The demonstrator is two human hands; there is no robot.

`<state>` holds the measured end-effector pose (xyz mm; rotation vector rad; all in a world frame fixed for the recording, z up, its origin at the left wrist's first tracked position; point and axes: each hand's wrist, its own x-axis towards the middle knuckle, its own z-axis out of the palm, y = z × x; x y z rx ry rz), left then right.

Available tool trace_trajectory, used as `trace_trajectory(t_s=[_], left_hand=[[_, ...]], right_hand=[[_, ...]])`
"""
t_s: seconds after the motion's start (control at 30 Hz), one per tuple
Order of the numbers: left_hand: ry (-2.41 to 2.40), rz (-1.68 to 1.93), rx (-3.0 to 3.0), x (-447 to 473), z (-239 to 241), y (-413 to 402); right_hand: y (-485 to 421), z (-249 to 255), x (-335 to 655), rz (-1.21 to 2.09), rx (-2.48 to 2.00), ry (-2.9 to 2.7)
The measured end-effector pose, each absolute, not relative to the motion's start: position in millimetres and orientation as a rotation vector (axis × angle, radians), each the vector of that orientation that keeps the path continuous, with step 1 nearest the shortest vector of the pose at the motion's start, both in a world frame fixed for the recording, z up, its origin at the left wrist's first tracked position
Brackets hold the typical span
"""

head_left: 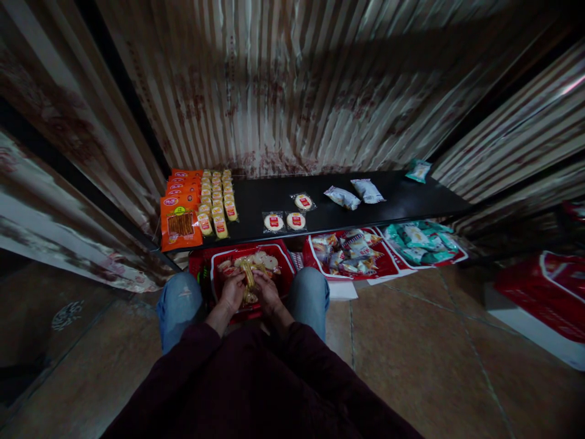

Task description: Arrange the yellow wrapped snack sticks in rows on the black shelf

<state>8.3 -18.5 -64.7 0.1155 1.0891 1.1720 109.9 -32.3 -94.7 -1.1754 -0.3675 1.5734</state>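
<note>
Long yellow packets [248, 274] are pinched by the left hand [234, 291] and the right hand [266, 289] over a red basket [285, 272] of wrapped snacks; whether they touch those is unclear. Beyond, a black shelf [256, 195] carries, left to right, orange packets [180, 213], rows of yellow packs [217, 198], 3 round white packs [295, 221], 2 pale packets [367, 191] and 1 teal packet [418, 171].

The bare left hand [233, 292] and bare right hand [267, 291] sit close together, low before the body, fingers [261, 281] curled inward in a grip. Dark maroon long sleeves [185, 358] cover both forearms, which angle inward between bent knees in faded blue denim [181, 305].
</note>
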Motion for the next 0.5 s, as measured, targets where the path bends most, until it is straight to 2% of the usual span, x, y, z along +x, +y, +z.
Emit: trace_trajectory(t_s=[0.2,0.5], left_hand=[[0.974,1.215,0.304,9.1,-60.0,-19.1],[0.991,1.255,0.228,10.8,-62.5,-16.7]], right_hand=[[-28.1,-90.8,103.0,1.463,-1.172,-0.540],[-24.6,-89.3,100.3,1.371,-1.181,-0.703]])
